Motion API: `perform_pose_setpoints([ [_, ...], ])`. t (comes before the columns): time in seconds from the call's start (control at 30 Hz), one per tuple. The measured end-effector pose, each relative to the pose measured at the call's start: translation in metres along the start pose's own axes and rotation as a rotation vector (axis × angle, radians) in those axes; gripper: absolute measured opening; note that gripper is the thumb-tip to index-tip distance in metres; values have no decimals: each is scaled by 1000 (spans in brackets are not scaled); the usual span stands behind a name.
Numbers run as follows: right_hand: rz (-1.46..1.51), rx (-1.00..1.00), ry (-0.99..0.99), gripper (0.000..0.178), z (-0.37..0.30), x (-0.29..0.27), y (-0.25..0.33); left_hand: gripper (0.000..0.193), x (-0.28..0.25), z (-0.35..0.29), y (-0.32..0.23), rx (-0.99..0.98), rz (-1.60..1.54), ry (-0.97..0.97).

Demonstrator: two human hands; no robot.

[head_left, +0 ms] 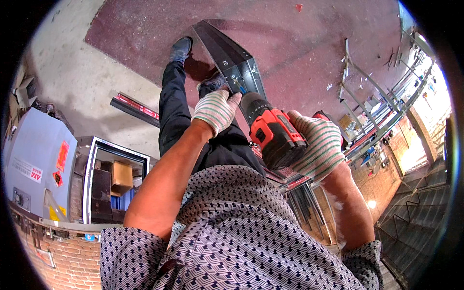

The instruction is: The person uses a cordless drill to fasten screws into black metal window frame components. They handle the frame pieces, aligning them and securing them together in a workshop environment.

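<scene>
A long dark metal profile (227, 52) stretches away from me across the floor, its near end between my hands. Several small holes or fasteners dot its grey near face. My left hand (214, 112), in a white glove with green stripes, is closed at the profile's near left edge; the fingertips are partly hidden. A red and black cordless drill (275, 133) is gripped in my right hand (318, 145), which wears a matching glove. The drill's chuck points at the profile's near end, with a thin bit (240, 87) close to the metal, right beside my left thumb.
My legs and shoes (181, 49) are left of the profile on dark red flooring. Red-and-dark metal strips (135, 108) lie to the left. Farther left stand a grey machine cabinet (41, 154) and a rectangular frame (89, 181). Metal racks (362, 72) hold long bars at right.
</scene>
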State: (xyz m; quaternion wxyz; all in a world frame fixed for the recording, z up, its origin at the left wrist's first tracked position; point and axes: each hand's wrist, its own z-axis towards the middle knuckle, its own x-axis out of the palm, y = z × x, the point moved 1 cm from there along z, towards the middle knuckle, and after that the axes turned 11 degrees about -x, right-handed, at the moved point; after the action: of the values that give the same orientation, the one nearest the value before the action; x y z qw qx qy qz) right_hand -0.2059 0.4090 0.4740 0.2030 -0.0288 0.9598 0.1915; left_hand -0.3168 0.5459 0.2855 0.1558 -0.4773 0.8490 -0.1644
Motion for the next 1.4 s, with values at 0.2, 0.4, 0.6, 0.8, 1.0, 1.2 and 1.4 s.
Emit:
perform_pose_setpoints([
  [0.2, 104, -65, -61, 37, 1, 10, -17, 42, 0, 1, -1, 27, -18, -19],
  [0.4, -110, -105, 14, 40, 3, -3, 0, 39, 0, -1, -2, 27, -84, -28],
  [0.6, -192, -135, 28, 43, 7, -2, 4, 39, 0, -1, 0, 60, -72, -51],
  [0.8, -258, -94, 97, 45, 14, -9, 5, 38, -1, -1, -1, 48, -57, -41],
  [1.0, -337, -150, 59, 40, 12, -2, 3, 37, 4, 4, 3, 69, -18, -76],
  [1.2, -843, -275, 77, 18, 25, -16, 26, 40, 12, 17, 8, 125, 51, -79],
  [1.4, -720, -83, 246, 36, 48, -28, 25, 47, 6, 11, 10, -9, 27, -109],
])
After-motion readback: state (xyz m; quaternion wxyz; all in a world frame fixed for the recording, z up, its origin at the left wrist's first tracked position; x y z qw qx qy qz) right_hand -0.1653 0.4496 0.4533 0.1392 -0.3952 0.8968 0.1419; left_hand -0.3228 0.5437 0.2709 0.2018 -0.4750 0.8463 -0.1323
